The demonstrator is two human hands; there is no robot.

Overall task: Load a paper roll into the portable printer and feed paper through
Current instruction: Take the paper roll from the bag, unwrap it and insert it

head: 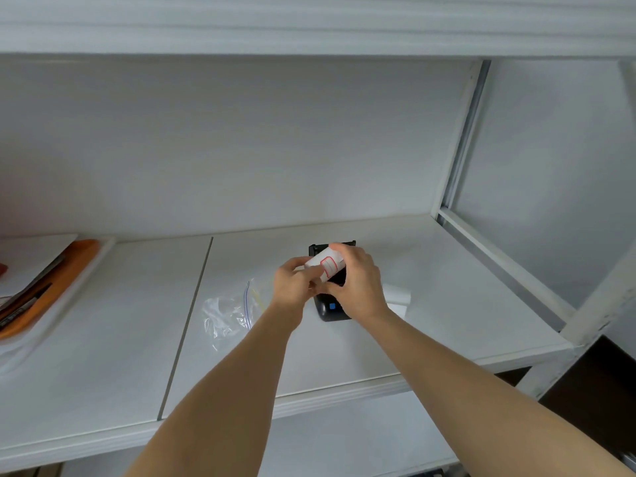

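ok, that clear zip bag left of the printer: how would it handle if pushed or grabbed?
The clear zip bag is crumpled flat on the shelf, so it is probably floppy and would fold rather than lift as one piece. It looks empty and thin, likely very light. A push would probably slide or bunch it.

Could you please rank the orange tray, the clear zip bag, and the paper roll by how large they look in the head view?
1. orange tray, cut by the frame edge
2. clear zip bag
3. paper roll, partly covered by both hands
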